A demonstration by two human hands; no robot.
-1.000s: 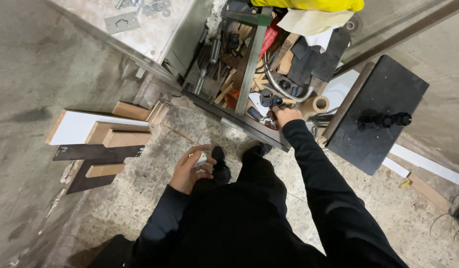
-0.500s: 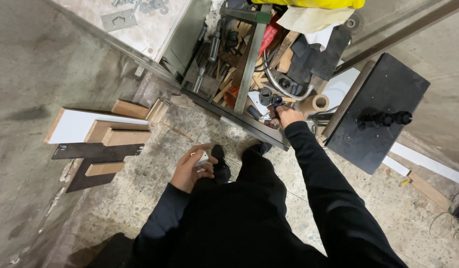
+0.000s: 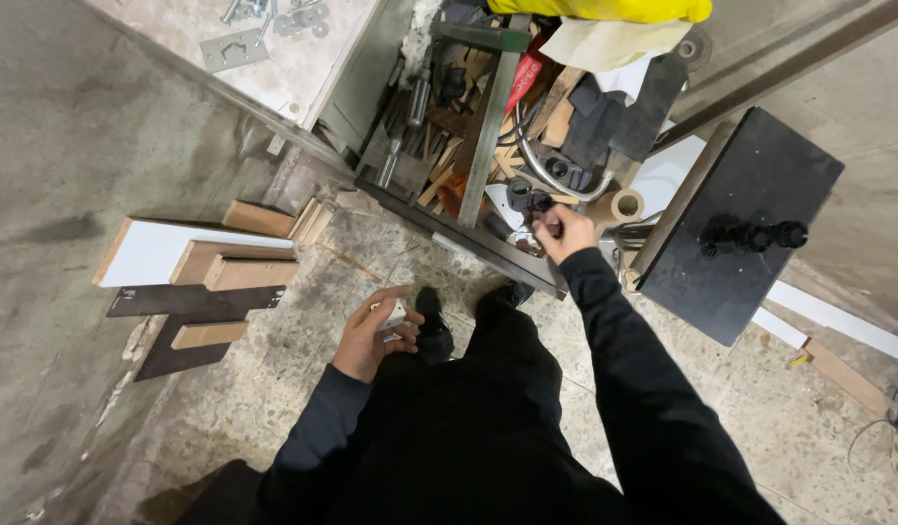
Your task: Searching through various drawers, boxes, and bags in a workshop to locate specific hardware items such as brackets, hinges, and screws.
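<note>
I look down at my dark-clothed body on a speckled floor. My left hand [image 3: 373, 333] is held near my waist, fingers curled round a small white object [image 3: 395, 314]. My right hand [image 3: 560, 233] reaches forward into a cluttered metal rack [image 3: 488, 107] of scrap wood, pipes and tools; its fingers are pinched on a small dark part [image 3: 538, 204] at the rack's front edge. What exactly that part is I cannot make out.
A black board with a dark knob [image 3: 741, 228] leans at the right. Wood offcuts and a white panel [image 3: 191, 262] lie on the floor at left. A pale worktop with metal brackets [image 3: 264, 34] is at top left. A tape roll [image 3: 626, 206] sits by the rack.
My right hand has shifted slightly within the rack's front edge. My left hand stays by my waist with the white object.
</note>
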